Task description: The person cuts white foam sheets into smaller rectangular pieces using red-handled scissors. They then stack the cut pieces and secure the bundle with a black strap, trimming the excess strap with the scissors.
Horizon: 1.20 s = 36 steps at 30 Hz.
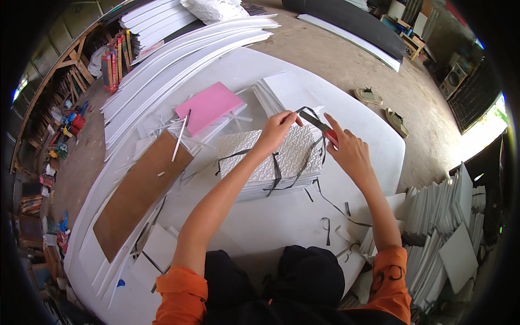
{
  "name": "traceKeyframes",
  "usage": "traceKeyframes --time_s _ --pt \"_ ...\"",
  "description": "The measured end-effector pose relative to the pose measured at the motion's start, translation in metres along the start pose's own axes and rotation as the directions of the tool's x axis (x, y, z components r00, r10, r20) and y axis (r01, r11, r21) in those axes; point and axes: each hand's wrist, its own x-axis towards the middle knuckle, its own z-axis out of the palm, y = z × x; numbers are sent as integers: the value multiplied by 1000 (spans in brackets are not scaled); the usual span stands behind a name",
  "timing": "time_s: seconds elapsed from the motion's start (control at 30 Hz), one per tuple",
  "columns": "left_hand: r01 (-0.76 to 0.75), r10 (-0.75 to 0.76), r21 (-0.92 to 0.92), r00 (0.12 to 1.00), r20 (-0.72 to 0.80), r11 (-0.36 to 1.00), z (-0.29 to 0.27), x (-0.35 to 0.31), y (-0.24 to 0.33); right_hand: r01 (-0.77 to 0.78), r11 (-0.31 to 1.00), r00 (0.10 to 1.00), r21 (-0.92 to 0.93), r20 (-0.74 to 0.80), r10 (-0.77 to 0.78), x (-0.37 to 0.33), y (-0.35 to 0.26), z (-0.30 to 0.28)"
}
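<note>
A stack of white textured panels (260,151) lies before me on the white work surface, bound with black straps (277,168). Above its far edge my left hand (277,132) pinches a length of black strap. My right hand (349,154) grips a red-handled cutting tool (317,123), index finger extended. The tool's grey blade points left toward the strap by my left fingertips; whether it is a knife or scissors I cannot tell.
Left of the stack lie a brown board (142,195), a pink block (210,107) and white offcut strips. Long white sheets (179,65) pile up at far left. White panels (433,233) crowd the right. Shoes (368,96) rest on the floor beyond.
</note>
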Motion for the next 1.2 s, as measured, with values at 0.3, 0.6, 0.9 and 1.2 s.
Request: traceKeyframes --time_s 0.3,0.6,0.9,1.2 --pt "48 -26 -139 987 157 989 8 4 -11 61 991 993 -116 -88 -72 22 -9 -3" --pt "-29 159 -483 960 230 875 32 10 -19 -54 802 982 595 179 -67 21 -20 -19" --pt "-173 167 -3 956 -240 985 26 10 -28 25 997 1000 -79 17 -23 13 -14 -3" --pt "-163 200 146 937 -287 976 41 2 -25 50 962 982 -269 -164 -97 20 1 46"
